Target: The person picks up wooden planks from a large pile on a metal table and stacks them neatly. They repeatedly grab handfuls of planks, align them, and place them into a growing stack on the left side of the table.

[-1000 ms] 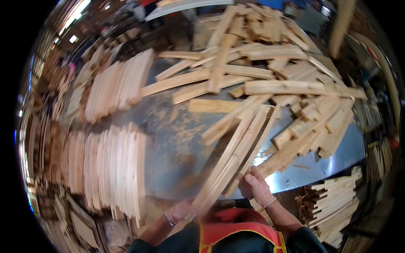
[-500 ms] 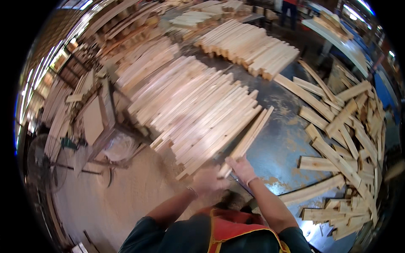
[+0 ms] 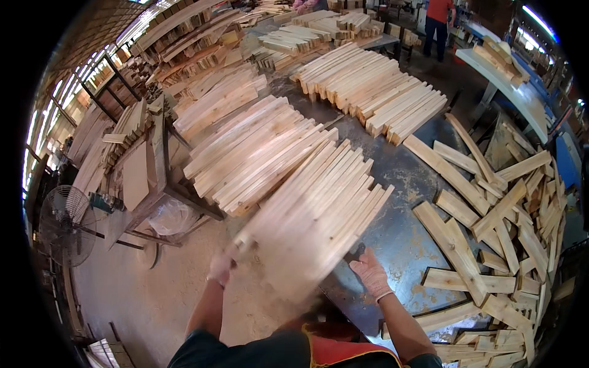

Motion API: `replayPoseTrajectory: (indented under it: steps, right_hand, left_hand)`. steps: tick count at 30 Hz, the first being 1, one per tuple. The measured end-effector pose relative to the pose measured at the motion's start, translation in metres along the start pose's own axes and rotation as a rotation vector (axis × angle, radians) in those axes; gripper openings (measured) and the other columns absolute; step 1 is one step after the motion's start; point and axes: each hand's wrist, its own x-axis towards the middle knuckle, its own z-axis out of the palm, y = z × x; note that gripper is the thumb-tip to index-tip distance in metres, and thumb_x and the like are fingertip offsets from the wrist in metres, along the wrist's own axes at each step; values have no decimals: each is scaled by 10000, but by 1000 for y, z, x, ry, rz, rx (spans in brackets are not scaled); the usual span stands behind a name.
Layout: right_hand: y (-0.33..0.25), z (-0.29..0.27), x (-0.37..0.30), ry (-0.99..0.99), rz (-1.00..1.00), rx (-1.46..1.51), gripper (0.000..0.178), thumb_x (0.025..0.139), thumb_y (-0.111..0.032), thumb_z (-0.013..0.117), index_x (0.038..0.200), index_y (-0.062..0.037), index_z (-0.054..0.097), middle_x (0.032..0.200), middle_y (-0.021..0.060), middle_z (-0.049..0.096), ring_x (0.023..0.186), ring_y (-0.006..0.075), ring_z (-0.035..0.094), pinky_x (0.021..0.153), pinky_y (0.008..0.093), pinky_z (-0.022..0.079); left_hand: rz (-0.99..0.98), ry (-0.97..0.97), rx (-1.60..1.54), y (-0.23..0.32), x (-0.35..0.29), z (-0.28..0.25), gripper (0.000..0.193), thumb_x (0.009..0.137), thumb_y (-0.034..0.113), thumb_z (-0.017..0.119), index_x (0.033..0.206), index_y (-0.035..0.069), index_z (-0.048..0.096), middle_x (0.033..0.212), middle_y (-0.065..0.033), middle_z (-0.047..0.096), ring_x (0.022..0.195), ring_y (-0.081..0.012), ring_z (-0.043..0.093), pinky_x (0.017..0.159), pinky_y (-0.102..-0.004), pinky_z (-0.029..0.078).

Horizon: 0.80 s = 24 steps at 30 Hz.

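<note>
A batch of pale wooden strips [image 3: 325, 214] lies side by side on the dark metal tabletop [image 3: 399, 239], its near ends blurred by motion and sticking out past the table's near edge. My left hand [image 3: 221, 270], in a pale glove, is at the left near corner of this batch, beside the strip ends; its fingers are blurred, so their grip is unclear. On the batch's right side, my gloved right hand [image 3: 371, 276] is over the tabletop with fingers stretched toward the outermost strip, holding nothing. Left of the batch lies a second row of strips [image 3: 251, 153].
Loose wood pieces [image 3: 485, 227] pile up along the right. More strips [image 3: 374, 89] lie in a row farther back. At left stand a floor fan [image 3: 64, 224] and a wooden-framed table [image 3: 162, 175]. A person in a red top [image 3: 437, 27] is at the far right.
My hands have moved apart, left hand leftward and right hand slightly right, off the strip they held. A right-hand batch now stands apart at an angle from the other strips.
</note>
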Motion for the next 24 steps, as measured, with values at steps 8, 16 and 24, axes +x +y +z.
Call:
replayPoseTrajectory:
  steps: [8, 16, 24]
  right_hand:
    - [-26, -32, 2, 179, 96, -283, 1055, 861, -695, 729, 1570, 5, 383, 1427, 307, 607, 1300, 464, 608, 1106, 488, 476]
    - [-66, -43, 54, 154, 350, -428, 856, 875, -675, 716, 1374, 15, 621, 1205, 221, 757, 1116, 366, 729, 992, 417, 548]
    - [-59, -8, 43, 313, 271, -160, 809, 836, -538, 833, 1354, 49, 629, 1185, 190, 766, 1083, 274, 739, 957, 371, 556]
  left_hand:
    - [163, -464, 506, 49, 13, 83, 833, 924, 608, 711, 1450, -28, 597, 1397, -249, 652, 1271, -394, 641, 1097, -438, 486]
    - [118, -413, 824, 152, 50, 195, 1081, 780, 752, 701, 1553, 22, 503, 1558, -232, 523, 1414, -386, 553, 1166, -452, 459]
    - [173, -531, 762, 162, 75, 178, 1040, 752, 676, 808, 1516, 30, 525, 1503, -231, 557, 1367, -367, 586, 1123, -456, 493]
